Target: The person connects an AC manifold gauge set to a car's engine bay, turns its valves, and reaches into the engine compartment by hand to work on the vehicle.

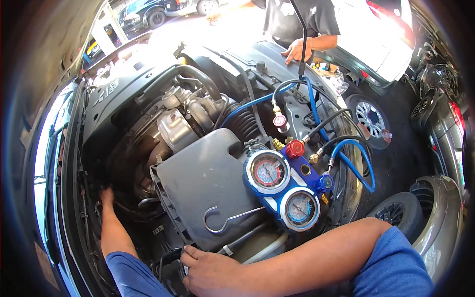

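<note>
The gauge set (283, 189) at the black box (198, 173) could be knocked if the right arm (297, 258) is raised; the grips of left hand (106, 194) and right hand (212, 270) cannot be told.

In front of me the airbox (198, 183) is matt plastic, smooth on top, and the hook (242, 215) smooth, shiny metal. The gauges (268, 170) have glossy, clear faces; the red knob (295, 148) looks like glossy plastic, the fitting (314, 158) brassy metal. I see a ribbed, matt intake hose (245, 123) and a dull metal heat shield (175, 129). My right sleeve (393, 265) is matt cloth.
</note>
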{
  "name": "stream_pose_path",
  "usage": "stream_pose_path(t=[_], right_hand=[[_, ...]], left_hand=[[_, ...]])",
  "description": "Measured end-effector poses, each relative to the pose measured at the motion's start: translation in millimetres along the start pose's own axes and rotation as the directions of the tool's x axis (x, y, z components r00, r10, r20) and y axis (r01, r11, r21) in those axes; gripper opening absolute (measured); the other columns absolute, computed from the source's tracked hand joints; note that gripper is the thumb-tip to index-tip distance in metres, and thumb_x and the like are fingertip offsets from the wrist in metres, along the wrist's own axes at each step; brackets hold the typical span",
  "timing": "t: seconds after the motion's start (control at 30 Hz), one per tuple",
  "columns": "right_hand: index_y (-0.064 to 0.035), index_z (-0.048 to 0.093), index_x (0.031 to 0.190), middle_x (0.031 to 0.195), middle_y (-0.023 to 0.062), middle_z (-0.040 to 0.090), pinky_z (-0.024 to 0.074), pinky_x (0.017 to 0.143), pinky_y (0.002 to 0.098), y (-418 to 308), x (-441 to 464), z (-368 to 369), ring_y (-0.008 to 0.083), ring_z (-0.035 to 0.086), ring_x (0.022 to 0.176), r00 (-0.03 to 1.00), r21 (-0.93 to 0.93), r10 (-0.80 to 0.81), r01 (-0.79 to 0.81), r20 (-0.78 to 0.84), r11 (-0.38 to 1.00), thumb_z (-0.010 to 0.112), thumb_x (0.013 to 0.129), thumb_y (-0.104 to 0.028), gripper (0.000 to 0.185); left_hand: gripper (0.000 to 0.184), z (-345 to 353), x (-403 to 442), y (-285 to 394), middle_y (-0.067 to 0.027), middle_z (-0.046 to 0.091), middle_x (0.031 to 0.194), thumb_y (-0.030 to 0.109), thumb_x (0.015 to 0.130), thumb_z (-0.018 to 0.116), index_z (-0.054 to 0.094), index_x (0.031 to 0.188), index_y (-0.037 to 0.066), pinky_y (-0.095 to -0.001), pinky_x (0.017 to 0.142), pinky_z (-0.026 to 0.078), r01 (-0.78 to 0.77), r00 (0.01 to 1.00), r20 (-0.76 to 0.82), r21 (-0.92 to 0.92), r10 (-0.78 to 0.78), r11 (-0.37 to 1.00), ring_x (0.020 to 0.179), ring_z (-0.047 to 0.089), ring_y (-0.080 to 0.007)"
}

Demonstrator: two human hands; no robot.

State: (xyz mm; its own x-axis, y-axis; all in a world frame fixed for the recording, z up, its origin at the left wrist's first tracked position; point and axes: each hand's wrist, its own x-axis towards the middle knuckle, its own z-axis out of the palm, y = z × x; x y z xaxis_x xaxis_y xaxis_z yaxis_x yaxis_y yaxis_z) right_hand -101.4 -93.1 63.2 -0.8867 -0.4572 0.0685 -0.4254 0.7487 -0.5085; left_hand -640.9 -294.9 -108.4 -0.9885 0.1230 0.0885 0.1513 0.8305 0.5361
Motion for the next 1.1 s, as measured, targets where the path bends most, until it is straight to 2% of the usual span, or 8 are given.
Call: stream_pose_path(t=[0.33, 0.43, 0.53, 0.6, 0.7, 0.83, 0.9, 1.1], right_hand=[[-0.0053, 0.08, 0.098, 0.103, 0.0091, 0.076, 0.0323, 0.121, 0.0488, 1, -5, -6, 0.0315, 0.057, 0.121, 0.999, -0.004, -0.005, 0.005, 0.033, 1.0, 0.062, 0.09, -0.024, 0.027], [-0.0043, 0.08, 0.098, 0.103, 0.0104, 0.075, 0.0319, 0.122, 0.049, 1, -7, -7, 0.0322, 0.057, 0.122, 0.999, 0.005, -0.013, 0.013, 0.03, 1.0, 0.062, 0.09, -0.024, 0.027], [-0.0045, 0.078, 0.096, 0.1, 0.0104, 0.075, 0.0348, 0.118, 0.0485, 1, -10, -10, 0.0321, 0.06, 0.117, 0.999, -0.039, -0.027, 0.026, -0.022, 0.999, 0.062, 0.088, -0.024, 0.027], [-0.008, 0.078, 0.089, 0.095, 0.0076, 0.074, 0.041, 0.11, 0.046, -1, -14, -8, 0.0302, 0.062, 0.109, 0.987, -0.141, -0.047, 0.025, -0.154, 0.99, 0.061, 0.084, -0.027, 0.026], [-0.0076, 0.077, 0.087, 0.092, 0.0086, 0.073, 0.0438, 0.104, 0.0459, -1, -13, -10, 0.0301, 0.063, 0.106, 0.988, -0.11, -0.043, 0.027, -0.151, 0.994, 0.062, 0.084, -0.027, 0.025], [-0.004, 0.076, 0.096, 0.098, 0.0115, 0.073, 0.0394, 0.112, 0.0477, 0, -13, -14, 0.0319, 0.062, 0.111, 0.998, -0.06, -0.019, 0.016, -0.063, 0.998, 0.061, 0.086, -0.026, 0.028], [-0.0002, 0.077, 0.103, 0.102, 0.0139, 0.075, 0.0314, 0.123, 0.0506, 3, -7, -7, 0.0344, 0.059, 0.122, 1.0, 0.006, -0.022, 0.022, -0.009, 1.0, 0.062, 0.09, -0.022, 0.029], [0.0012, 0.075, 0.105, 0.105, 0.0174, 0.074, 0.0312, 0.123, 0.0507, 3, -10, -13, 0.035, 0.06, 0.122, 0.999, 0.031, -0.022, 0.021, 0.027, 0.999, 0.062, 0.09, -0.021, 0.03]], left_hand=[[0.077, 24, 62, -55, -0.0279, 0.039, 0.16, 0.039, 0.09, 0.067, 0.045, 0.152, -0.003, -0.0443, 0.121, 0.033, -0.045, 0.998, 0.056, 0.294, 0.03, 0.955, 0.147, 0.04, -0.0429], [0.075, 29, 64, -58, -0.0252, 0.042, 0.159, 0.036, 0.089, 0.068, 0.047, 0.149, -0.003, -0.0435, 0.122, 0.032, -0.009, 1.0, -0.006, 0.27, 0.011, 0.963, 0.147, 0.04, -0.0418], [0.064, 19, 42, -37, -0.0253, 0.046, 0.156, 0.033, 0.093, 0.061, 0.053, 0.145, -0.005, -0.0436, 0.122, 0.032, -0.084, 0.996, 0.061, 0.324, 0.068, 0.942, 0.146, 0.043, -0.0399], [0.056, 14, 36, -20, -0.0253, 0.048, 0.154, 0.03, 0.097, 0.054, 0.056, 0.14, -0.005, -0.044, 0.121, 0.034, -0.116, 0.983, 0.183, 0.546, 0.017, 0.829, 0.145, 0.045, -0.0378], [0.049, 10, 37, -14, -0.0257, 0.049, 0.154, 0.026, 0.101, 0.045, 0.058, 0.14, -0.002, -0.0481, 0.119, 0.035, -0.261, 0.946, 0.324, 0.736, 0.013, 0.624, 0.144, 0.046, -0.0388], [0.048, 23, 53, -32, -0.0269, 0.044, 0.157, 0.023, 0.103, 0.042, 0.055, 0.146, 0.007, -0.0569, 0.119, 0.033, -0.372, 0.919, 0.392, 0.834, 0.035, 0.407, 0.145, 0.042, -0.0444], [0.048, 26, 55, -35, -0.0272, 0.041, 0.159, 0.024, 0.104, 0.042, 0.053, 0.148, 0.01, -0.0604, 0.119, 0.031, -0.367, 0.92, 0.39, 0.836, 0.028, 0.409, 0.147, 0.039, -0.0468], [0.051, 26, 54, -38, -0.0252, 0.035, 0.163, 0.024, 0.104, 0.041, 0.048, 0.152, 0.011, -0.0618, 0.119, 0.029, -0.362, 0.922, 0.386, 0.828, 0.032, 0.427, 0.151, 0.031, -0.0462]])
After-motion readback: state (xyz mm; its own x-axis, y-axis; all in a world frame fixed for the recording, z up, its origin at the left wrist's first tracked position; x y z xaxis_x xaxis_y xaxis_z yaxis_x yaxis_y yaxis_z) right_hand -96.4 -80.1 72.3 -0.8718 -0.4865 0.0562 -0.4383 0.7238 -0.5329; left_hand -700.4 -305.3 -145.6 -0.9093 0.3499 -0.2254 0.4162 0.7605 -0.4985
